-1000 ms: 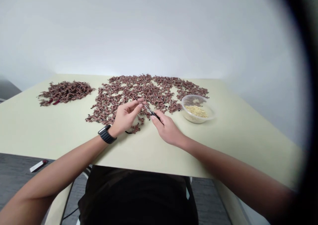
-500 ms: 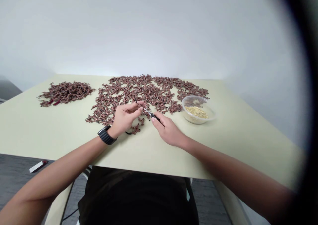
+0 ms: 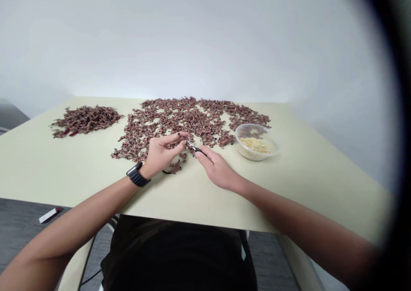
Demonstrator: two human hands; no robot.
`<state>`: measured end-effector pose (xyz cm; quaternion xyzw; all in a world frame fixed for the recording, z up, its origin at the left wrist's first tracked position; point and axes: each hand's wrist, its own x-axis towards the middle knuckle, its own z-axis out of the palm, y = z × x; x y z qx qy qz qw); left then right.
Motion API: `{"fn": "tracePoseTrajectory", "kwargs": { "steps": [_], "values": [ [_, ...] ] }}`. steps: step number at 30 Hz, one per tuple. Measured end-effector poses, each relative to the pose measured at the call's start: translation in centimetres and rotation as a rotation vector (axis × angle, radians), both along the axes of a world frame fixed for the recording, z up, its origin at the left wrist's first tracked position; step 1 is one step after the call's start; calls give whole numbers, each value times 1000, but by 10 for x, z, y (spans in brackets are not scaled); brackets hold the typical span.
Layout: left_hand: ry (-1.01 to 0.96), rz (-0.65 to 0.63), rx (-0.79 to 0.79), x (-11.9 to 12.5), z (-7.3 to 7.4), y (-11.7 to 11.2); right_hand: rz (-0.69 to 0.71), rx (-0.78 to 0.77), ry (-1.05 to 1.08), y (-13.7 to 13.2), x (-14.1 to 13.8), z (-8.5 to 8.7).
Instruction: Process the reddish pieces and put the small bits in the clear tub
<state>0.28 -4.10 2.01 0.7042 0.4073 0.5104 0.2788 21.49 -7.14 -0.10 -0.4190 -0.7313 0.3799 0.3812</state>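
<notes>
My left hand (image 3: 164,150), with a dark watch on the wrist, pinches a small dark reddish-brown piece (image 3: 180,135) between thumb and fingers. Closed around a black-handled tool with a thin metal tip (image 3: 192,146) is my right hand (image 3: 215,166). The tool's tip reaches the left fingertips; its exact kind is too small to make out. Behind and beneath both hands spreads a wide layer of small reddish-brown, twisted pieces (image 3: 173,117). A small cluster of them (image 3: 175,167) lies just below my left hand.
At the left of the pale table (image 3: 96,167) is a denser heap of similar reddish-brown strands (image 3: 88,119). A clear plastic bowl (image 3: 272,147) with yellow bits in it stands right of my right hand. A wall rises behind the table. A small white object (image 3: 48,215) lies on the floor.
Both hands stay in nearly the same place. The left fingertips and the tool's tip have shifted very slightly.
</notes>
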Motion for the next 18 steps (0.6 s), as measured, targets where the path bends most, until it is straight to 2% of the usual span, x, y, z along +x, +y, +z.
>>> {"fn": "tracePoseTrajectory", "kwargs": {
  "steps": [4,10,18],
  "values": [
    [47,16,126,-2,-1,-1,9,-9,10,0,0,1],
    [218,-35,350,-7,-3,3,18,-24,9,-1,0,2],
    [446,-233,500,-24,-2,12,15,-28,17,-1,0,3]
  ]
}}
